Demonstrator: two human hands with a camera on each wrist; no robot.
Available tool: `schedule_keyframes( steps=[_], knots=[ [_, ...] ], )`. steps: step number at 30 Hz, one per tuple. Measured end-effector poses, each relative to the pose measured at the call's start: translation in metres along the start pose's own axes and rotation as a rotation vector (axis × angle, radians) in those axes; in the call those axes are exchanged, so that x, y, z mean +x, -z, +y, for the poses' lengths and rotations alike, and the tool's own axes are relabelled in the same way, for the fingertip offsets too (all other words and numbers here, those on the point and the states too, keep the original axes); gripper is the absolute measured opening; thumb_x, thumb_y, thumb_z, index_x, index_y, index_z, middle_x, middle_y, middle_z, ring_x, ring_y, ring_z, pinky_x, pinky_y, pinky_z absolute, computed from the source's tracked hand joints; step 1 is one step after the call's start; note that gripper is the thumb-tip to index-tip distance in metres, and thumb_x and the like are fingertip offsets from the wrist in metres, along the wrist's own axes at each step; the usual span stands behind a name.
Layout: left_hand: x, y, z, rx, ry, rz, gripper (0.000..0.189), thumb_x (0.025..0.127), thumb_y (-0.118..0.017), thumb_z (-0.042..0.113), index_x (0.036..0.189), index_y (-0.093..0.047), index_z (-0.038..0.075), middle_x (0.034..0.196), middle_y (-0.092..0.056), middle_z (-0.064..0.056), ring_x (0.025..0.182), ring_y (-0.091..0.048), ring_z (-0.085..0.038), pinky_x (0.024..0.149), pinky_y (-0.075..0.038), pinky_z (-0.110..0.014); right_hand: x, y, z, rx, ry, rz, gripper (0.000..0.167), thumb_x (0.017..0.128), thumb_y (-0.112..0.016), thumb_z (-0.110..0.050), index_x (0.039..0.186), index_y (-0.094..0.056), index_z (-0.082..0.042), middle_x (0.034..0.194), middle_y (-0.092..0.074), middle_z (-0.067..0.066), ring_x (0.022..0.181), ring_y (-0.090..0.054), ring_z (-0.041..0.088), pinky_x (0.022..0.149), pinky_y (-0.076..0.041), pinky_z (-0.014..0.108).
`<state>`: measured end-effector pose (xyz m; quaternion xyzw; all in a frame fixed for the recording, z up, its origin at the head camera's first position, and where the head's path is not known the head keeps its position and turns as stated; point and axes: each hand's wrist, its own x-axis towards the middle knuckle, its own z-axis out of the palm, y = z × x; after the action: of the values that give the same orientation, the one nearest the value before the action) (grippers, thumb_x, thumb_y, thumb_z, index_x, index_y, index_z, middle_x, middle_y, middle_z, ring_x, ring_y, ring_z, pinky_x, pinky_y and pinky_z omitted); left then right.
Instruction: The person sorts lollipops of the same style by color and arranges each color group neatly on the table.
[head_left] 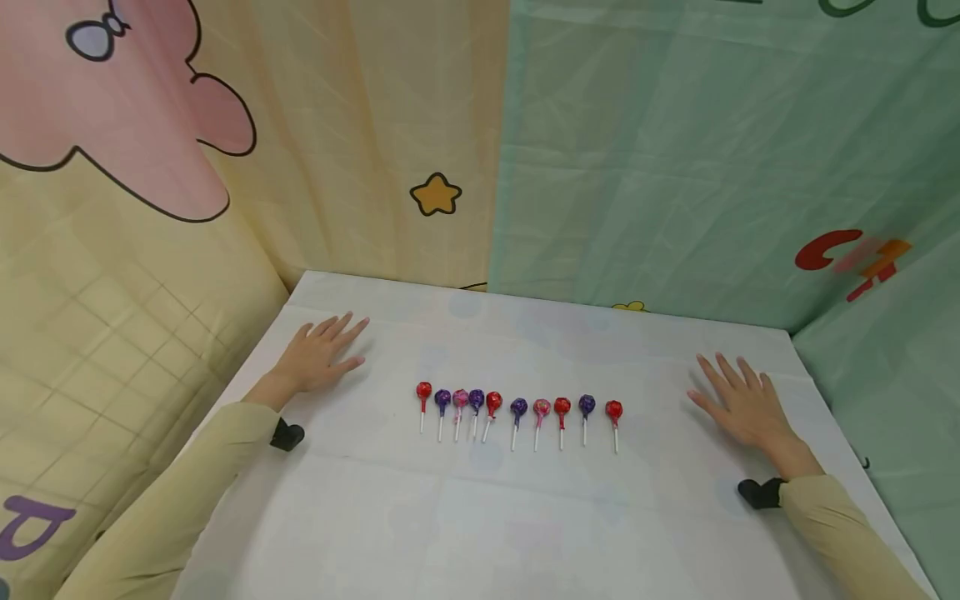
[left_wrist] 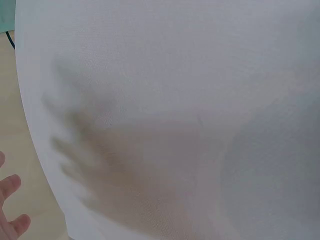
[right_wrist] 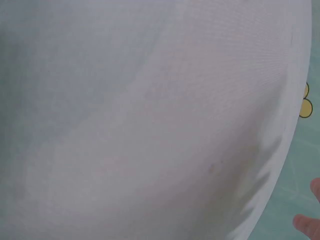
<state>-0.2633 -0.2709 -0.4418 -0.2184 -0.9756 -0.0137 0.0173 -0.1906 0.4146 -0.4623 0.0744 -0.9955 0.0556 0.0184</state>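
Several wrapped lollipops lie in a row across the middle of the white table in the head view, sticks toward the person. A red lollipop (head_left: 423, 390) is at the left end, and another red lollipop (head_left: 614, 409) ends the row on the right. Purple ones, such as one purple lollipop (head_left: 519, 406), and pink ones, such as one pink lollipop (head_left: 542, 407), lie between. My left hand (head_left: 315, 358), fingers spread, is left of the row and holds nothing. To the right of the row is my right hand (head_left: 746, 407), also spread and holding nothing. Both wrist views show fingertips and hand shadows.
A white cloth covers the table (head_left: 465, 533). Behind it hang a yellow curtain (head_left: 375, 125) and a green curtain (head_left: 645, 150) with printed figures. Each sleeve cuff has a black device beside it, the left device (head_left: 287, 435) and the right device (head_left: 759, 493).
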Motion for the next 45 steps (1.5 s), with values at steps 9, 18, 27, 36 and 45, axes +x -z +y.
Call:
schedule_keyframes(
  steps=[9, 18, 27, 36, 45],
  knots=[
    [0.0, 0.0, 0.01, -0.094, 0.021, 0.069, 0.061, 0.097, -0.049, 0.045, 0.15, -0.031, 0.021, 0.149, -0.041, -0.018, 0.13, -0.043, -0.04, 0.098, -0.036, -0.059, 0.001, 0.008, -0.017, 0.012, 0.052, 0.033, 0.073, 0.092, -0.055, -0.049, 0.145, -0.037, -0.002, 0.144, -0.036, 0.035, 0.127, -0.034, 0.057, 0.102, -0.028, 0.066],
    [-0.003, -0.005, 0.033, -0.154, 0.063, 0.148, 0.047, 0.092, -0.062, 0.027, 0.136, -0.053, 0.014, 0.133, -0.055, -0.017, 0.116, -0.055, -0.039, 0.079, -0.05, -0.054, 0.002, 0.01, -0.043, 0.09, 0.061, 0.034, 0.054, 0.093, -0.059, -0.042, 0.13, -0.057, -0.004, 0.13, -0.056, 0.026, 0.119, -0.049, 0.047, 0.091, -0.042, 0.063],
    [-0.001, 0.0, 0.065, -0.343, 0.165, 0.134, 0.047, 0.093, -0.06, 0.029, 0.136, -0.053, 0.013, 0.135, -0.055, -0.016, 0.119, -0.055, -0.037, 0.084, -0.05, -0.057, 0.003, 0.011, -0.071, 0.185, 0.066, 0.031, 0.043, 0.093, -0.062, -0.029, 0.127, -0.059, -0.004, 0.126, -0.06, 0.023, 0.105, -0.059, 0.039, 0.08, -0.049, 0.056],
    [0.002, -0.003, 0.09, -0.5, 0.203, 0.107, 0.045, 0.092, -0.064, 0.029, 0.133, -0.056, 0.012, 0.121, -0.063, -0.015, 0.106, -0.058, -0.032, 0.081, -0.051, -0.047, 0.006, 0.004, -0.091, 0.297, 0.071, 0.057, 0.039, 0.093, -0.062, -0.021, 0.128, -0.058, -0.004, 0.122, -0.063, 0.019, 0.101, -0.061, 0.034, 0.078, -0.051, 0.051],
    [0.003, -0.012, 0.106, -0.593, 0.183, 0.114, 0.043, 0.088, -0.069, 0.028, 0.127, -0.061, 0.011, 0.117, -0.065, -0.013, 0.105, -0.056, -0.029, 0.084, -0.048, -0.046, 0.007, -0.005, -0.106, 0.408, 0.052, 0.077, 0.041, 0.091, -0.066, -0.024, 0.127, -0.059, -0.005, 0.109, -0.067, 0.016, 0.092, -0.063, 0.029, 0.069, -0.051, 0.038]
  ],
)
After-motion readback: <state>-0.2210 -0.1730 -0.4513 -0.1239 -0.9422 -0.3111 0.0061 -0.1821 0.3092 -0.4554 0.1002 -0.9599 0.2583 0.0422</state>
